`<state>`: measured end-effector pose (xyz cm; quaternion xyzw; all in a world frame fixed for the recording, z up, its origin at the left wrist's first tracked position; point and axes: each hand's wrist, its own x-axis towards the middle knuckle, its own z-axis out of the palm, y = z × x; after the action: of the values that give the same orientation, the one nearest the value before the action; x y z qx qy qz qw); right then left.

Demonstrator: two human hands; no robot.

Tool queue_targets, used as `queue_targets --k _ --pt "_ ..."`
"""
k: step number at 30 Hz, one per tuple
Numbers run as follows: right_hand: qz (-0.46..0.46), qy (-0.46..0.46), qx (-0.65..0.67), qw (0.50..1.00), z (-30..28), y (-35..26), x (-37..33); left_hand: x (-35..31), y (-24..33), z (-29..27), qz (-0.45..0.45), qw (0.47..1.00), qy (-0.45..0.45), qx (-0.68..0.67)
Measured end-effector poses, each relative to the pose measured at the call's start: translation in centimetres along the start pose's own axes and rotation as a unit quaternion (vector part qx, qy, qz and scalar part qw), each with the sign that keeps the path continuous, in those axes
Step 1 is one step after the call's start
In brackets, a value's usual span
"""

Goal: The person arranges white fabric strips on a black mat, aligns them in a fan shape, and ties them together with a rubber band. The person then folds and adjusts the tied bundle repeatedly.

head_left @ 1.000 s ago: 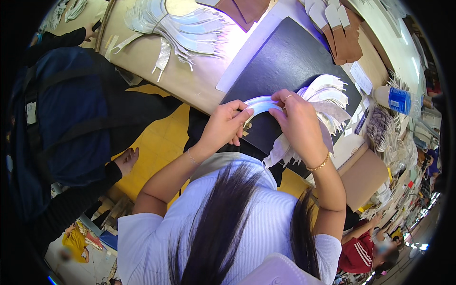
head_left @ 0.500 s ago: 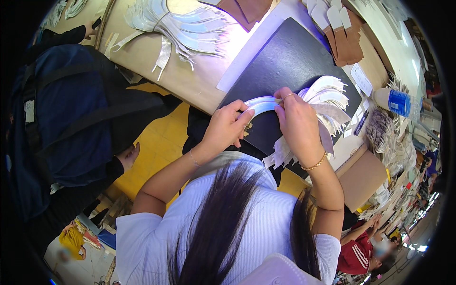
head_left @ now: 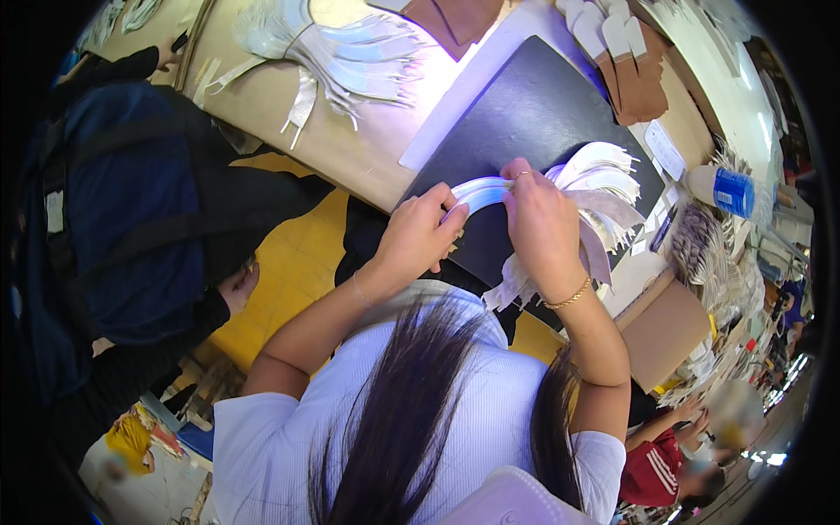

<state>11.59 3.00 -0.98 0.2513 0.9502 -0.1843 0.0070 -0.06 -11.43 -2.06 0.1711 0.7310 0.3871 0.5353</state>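
Observation:
Between my two hands is a curved, shiny whitish strip [head_left: 479, 192], bent in an arch above the black board. My left hand [head_left: 415, 229] grips its left end, thumb against the curled fingers. At the other end, my right hand [head_left: 538, 219] pinches the strip, its forefinger and thumb close together. Beside and partly behind the right hand, a fanned stack of similar white curved strips [head_left: 605, 171] lies on the black board [head_left: 516, 101]. More pale strips hang below that hand, near the board's front edge. Whether the held piece is one layer or several, I cannot tell.
A tied bundle of whitish strips [head_left: 350, 57] lies on the table at far left. Brown and white pieces [head_left: 634, 74] are at far right, near a blue-labelled plastic bottle [head_left: 731, 191]. A brown box [head_left: 669, 328] stands right. A person in dark clothes [head_left: 140, 201] is left.
My right hand has shifted slightly left along the strip. The left hand stays nearly in place, still gripping its end.

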Motion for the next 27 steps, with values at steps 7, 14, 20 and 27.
queue_targets --k 7,14,20,27 --pt "0.035 -0.021 -0.016 0.999 -0.4 -1.0 -0.1 0.7 -0.5 0.2 -0.005 1.000 0.002 0.022" --pt "0.043 -0.006 0.009 0.999 -0.1 -1.3 -0.2 0.8 0.7 -0.3 -0.032 0.997 -0.009 0.072" --pt "0.037 0.021 0.008 0.999 0.5 -1.3 -0.1 -0.1 3.6 -4.2 0.064 0.937 0.027 0.342" --pt "0.034 0.051 0.025 0.998 1.2 -1.2 -0.2 -1.3 10.3 -2.3 0.227 0.894 0.069 0.380"
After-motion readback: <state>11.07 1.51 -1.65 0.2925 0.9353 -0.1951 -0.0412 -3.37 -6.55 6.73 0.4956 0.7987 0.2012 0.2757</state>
